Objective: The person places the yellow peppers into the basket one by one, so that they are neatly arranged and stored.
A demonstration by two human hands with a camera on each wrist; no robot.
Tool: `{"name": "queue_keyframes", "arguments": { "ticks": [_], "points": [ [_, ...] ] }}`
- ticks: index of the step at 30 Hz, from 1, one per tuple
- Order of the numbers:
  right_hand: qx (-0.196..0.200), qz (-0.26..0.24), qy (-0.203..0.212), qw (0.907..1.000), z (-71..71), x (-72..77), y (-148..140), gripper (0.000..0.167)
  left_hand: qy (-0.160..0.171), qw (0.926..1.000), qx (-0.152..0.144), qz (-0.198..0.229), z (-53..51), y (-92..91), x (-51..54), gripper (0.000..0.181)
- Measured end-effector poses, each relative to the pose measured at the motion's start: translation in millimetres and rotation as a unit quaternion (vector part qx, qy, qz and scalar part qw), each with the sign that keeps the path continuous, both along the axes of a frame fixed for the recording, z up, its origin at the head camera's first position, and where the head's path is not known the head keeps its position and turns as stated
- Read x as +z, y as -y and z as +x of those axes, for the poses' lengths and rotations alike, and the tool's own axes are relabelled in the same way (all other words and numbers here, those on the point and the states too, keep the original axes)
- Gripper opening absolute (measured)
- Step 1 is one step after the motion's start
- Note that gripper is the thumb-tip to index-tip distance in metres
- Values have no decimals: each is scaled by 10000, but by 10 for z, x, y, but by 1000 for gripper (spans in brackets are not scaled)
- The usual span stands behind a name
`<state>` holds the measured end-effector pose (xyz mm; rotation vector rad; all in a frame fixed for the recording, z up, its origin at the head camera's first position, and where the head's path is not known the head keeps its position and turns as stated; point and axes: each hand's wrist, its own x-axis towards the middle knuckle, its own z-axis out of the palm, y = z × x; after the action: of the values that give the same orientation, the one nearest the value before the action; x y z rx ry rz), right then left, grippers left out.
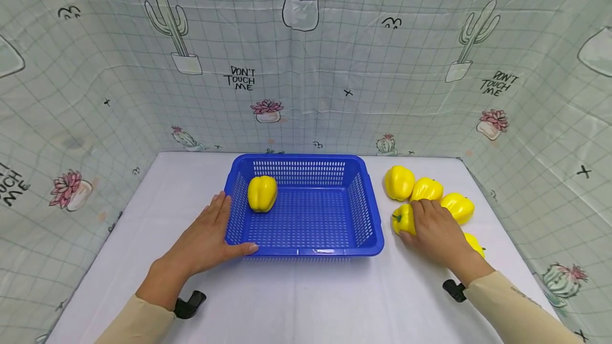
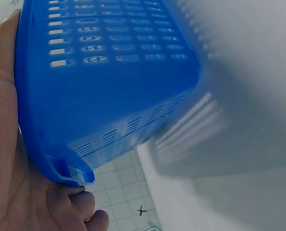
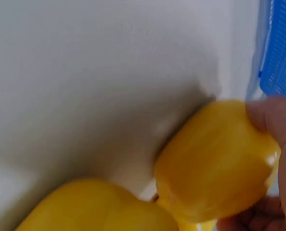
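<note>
I had the right hand (image 1: 439,231) clamped round a pepper (image 1: 405,218), left hand (image 1: 206,237) straight-fingered against the basket's (image 1: 315,252) left side; light pressure seemed wisest.

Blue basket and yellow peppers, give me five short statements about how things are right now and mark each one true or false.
1. The blue basket stands on the white table. True.
2. The basket holds three peppers. False: it holds one yellow pepper.
3. The right hand has its fingers around a pepper with a green stem. True.
4. The left hand is far from the basket. False: the left hand touches the basket at its near left corner.
5. The loose peppers all lie to the left of the basket. False: the loose peppers lie to its right.
</note>
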<state>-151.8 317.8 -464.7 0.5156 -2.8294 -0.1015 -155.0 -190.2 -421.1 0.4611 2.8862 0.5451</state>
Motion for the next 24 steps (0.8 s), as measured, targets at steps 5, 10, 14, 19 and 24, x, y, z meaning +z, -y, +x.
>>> {"name": "queue_keyframes", "arguments": {
  "ticks": [5, 10, 14, 19, 24],
  "points": [
    [-470, -269, -133, 9984, -69, -8, 74, 65, 12, 10000, 12, -13, -1, -2, 0, 138],
    [-593, -570, 147, 9965, -45, 52, 32, 70, 19, 10000, 33, -41, 1, -8, 9, 137],
    [-268, -469, 332, 9980, -13, 164, -101, 74, -1, 10000, 12, -49, 6, -3, 5, 136],
    [454, 69, 376, 9982, -23, 328, -308, 75, 1, 10000, -3, -47, 5, 1, 5, 136],
    [1026, 729, 441, 9911, -83, 408, -446, 81, 18, 10000, 17, -51, 2, -5, 4, 136]
  ]
}}
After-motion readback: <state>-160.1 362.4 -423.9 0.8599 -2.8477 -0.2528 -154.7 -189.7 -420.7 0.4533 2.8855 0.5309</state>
